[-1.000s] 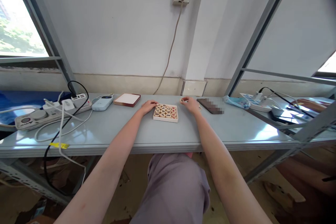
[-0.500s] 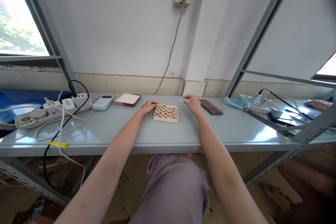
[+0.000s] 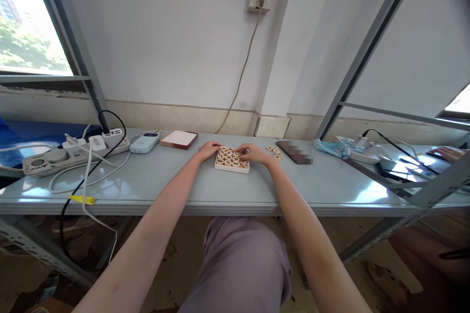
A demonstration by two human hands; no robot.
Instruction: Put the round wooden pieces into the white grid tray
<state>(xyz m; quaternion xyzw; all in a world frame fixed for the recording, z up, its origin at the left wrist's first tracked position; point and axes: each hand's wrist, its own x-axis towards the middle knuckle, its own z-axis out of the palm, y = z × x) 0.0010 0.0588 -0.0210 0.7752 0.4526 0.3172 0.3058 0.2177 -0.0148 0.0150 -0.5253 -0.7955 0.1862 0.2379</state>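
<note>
A small wooden tray point(image 3: 230, 168) packed with round wooden game pieces sits on the grey table point(image 3: 191, 190) in front of me. My left hand point(image 3: 208, 149) rests at the tray's left back corner, fingers curled against its rim. My right hand point(image 3: 251, 153) lies over the tray's right side, fingers bent down onto the pieces; what they pinch, if anything, is hidden. A few loose round pieces point(image 3: 274, 151) lie on the table just to the right of the tray.
A dark phone point(image 3: 294, 151) lies right of the loose pieces. A red-edged flat box point(image 3: 178, 139), a pale blue device point(image 3: 144, 143) and a power strip point(image 3: 69, 152) with cables sit to the left. More cables and a socket block point(image 3: 358, 146) are at the right.
My right hand moved left from the spot beside the phone onto the tray's right side, uncovering the loose pieces. My left hand stayed at the tray's left corner.
</note>
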